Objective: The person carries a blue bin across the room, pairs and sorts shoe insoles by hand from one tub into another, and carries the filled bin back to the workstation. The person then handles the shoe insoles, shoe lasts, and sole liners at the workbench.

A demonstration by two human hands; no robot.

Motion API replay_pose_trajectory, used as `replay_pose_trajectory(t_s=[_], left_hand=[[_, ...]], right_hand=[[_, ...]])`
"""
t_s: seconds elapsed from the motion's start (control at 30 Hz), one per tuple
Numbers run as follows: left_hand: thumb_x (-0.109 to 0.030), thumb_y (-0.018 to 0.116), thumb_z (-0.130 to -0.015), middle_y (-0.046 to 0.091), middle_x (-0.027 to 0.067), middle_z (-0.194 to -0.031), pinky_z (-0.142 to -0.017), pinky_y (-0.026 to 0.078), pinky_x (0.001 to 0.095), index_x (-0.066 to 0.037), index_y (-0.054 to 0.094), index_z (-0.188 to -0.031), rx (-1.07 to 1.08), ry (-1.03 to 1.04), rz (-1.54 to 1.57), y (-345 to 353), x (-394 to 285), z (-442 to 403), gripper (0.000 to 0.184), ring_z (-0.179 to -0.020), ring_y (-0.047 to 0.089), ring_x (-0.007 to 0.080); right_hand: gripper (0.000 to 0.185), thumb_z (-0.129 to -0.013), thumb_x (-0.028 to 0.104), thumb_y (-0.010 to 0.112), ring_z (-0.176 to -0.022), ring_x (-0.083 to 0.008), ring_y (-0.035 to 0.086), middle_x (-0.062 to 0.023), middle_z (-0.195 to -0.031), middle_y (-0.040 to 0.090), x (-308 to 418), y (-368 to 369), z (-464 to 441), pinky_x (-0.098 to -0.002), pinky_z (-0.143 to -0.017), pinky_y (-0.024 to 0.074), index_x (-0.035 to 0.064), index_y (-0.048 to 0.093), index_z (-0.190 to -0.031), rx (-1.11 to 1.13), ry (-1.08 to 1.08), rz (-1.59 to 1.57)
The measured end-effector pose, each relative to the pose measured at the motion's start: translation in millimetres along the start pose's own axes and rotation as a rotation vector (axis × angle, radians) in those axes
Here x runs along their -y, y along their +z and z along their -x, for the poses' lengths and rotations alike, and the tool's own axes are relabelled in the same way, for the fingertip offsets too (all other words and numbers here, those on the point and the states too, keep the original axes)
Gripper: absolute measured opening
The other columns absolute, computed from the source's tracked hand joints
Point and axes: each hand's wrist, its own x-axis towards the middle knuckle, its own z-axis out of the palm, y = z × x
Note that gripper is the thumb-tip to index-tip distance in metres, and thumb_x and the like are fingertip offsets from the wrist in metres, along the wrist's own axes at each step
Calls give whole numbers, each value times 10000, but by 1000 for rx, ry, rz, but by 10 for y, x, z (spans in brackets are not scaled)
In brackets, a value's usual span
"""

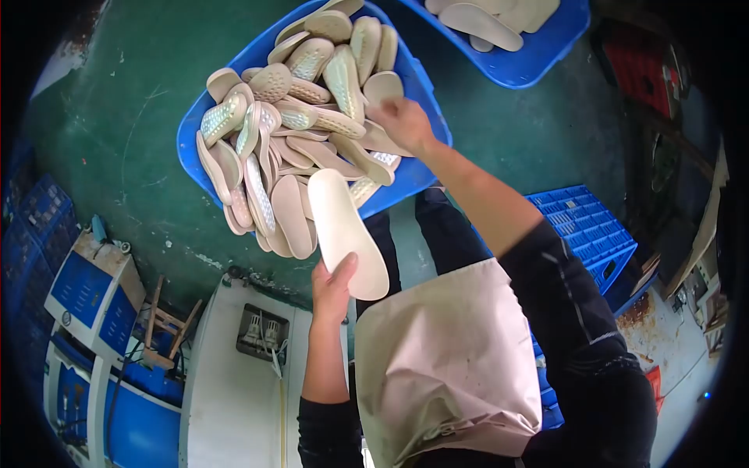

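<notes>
A pale cream insole (343, 230) is in my left hand (334, 290), with the thumb across its lower part. Beyond it, a blue tub (427, 101) is heaped with beige insoles (292, 204), some showing bumpy or shiny undersides. My right hand (402, 123) is over the right side of the heap, its fingers curled at the edge of a beige insole (383, 88). The fingertips are blurred, and whether they grip that insole is unclear.
A second blue tub (524, 74) with pale insoles stands at the top right. Blue plastic crates (585, 226) are right of my legs. A white cabinet (226, 374) with a socket box and a blue-and-white machine (94, 292) stand at the lower left.
</notes>
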Motion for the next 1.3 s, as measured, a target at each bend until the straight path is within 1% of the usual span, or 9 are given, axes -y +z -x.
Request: replay_pose_trajectory(t_s=[0.17,0.3,0.37,0.5,0.63,0.73,0.97,1.2,1.3], left_hand=[[-78,629,-938,591,99,-1309,-1057,409,338,34,493,-1378,-116,-42,184,-372,276,-419,474,-1202,557,172],[-43,582,-927,582,103,-1314,-1040,419,327,35,478,-1383,-188,-66,136,-224,190,-748,474,-1185,558,182],[-42,575,-929,603,100,-1275,-1006,446,320,29,497,-1352,-169,-33,56,-43,65,-839,436,-1149,579,179],[-27,546,-927,636,122,-1223,-956,501,330,20,498,-1344,63,197,118,884,-430,-820,422,-1083,626,186],[-171,737,-868,604,134,-1288,-937,523,354,18,421,-1404,463,421,-72,2195,-1159,-672,650,-1164,596,216],[-275,756,-884,552,250,-1352,-970,502,351,42,329,-1490,290,470,-159,2612,-1195,-629,806,-1239,554,274],[-205,665,-966,646,110,-1222,-897,530,339,33,512,-1368,40,11,21,1247,-436,-711,492,-1102,631,187],[-203,674,-957,677,103,-1155,-850,542,303,18,558,-1320,-286,-92,155,109,-119,-709,440,-1011,659,172],[-207,637,-979,666,111,-1177,-896,526,344,-20,562,-1325,-225,-103,204,116,-214,-784,400,-1043,641,190]], right_hand=[[556,-779,444,771,-1051,-384,653,-193,-1143,690,-44,920,-829,-449,-930,512,18,675,-1124,-189,-55,254],[381,-775,355,764,-937,-377,668,-151,-981,672,-56,1032,-606,-456,-853,530,62,653,-991,-505,-207,351],[308,-769,268,739,-926,-362,671,-166,-969,658,154,657,-181,-462,-837,533,65,635,-976,-159,-232,287],[263,-716,199,768,-743,-300,674,-127,-837,654,277,-441,540,-384,-702,552,49,638,-888,-280,-369,83],[337,-798,256,816,-805,-190,659,-68,-920,674,512,-1889,678,-333,-722,548,23,674,-995,-532,-314,-100],[515,-825,274,817,-958,-202,640,-141,-1109,651,475,-2482,511,-314,-818,530,-45,623,-1179,-919,-335,91],[883,-704,487,824,-1220,-361,569,-229,-1315,578,554,-807,-611,-436,-1012,479,-10,513,-1365,-448,-288,185],[683,-778,339,762,-1233,-417,511,-236,-1292,531,780,305,-1323,-433,-1035,464,-48,508,-1280,-324,109,253],[646,-793,284,725,-1205,-436,532,-263,-1315,500,722,305,-1181,-439,-1025,470,-70,497,-1283,-374,46,297]])
